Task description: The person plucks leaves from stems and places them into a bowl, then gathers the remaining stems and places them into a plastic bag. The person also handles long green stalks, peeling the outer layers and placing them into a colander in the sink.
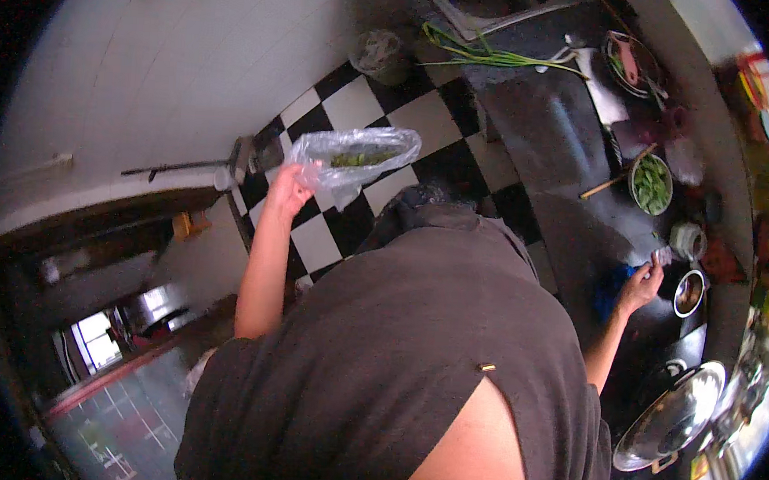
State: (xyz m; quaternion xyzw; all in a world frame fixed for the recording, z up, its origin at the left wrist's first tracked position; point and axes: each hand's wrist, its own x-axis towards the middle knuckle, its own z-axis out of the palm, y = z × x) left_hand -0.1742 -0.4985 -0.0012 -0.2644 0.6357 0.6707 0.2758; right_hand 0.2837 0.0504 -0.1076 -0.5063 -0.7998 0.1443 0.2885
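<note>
My left hand (289, 191) grips the rim of a clear plastic bag (358, 136), held above the tiled floor. The bag's mouth gapes, and chopped green leaves (356, 160) lie inside. Over the dark counter, my right hand (642, 287) pinches a small pale item (663, 256), too blurred to name. A blue thing (611, 290), perhaps a bag, lies beside that hand's wrist. Near the fingers stand a glass jar (688, 241) and a white-rimmed bowl (678, 292) with brownish contents.
A bowl of green leaves (651, 184) sits farther along the counter (531, 117), with a wooden stick (609, 181) against it. Spring onions (501, 59) lie near the sink edge. A metal wok lid (671, 416) is at lower right. A bin (379, 55) stands by the wall.
</note>
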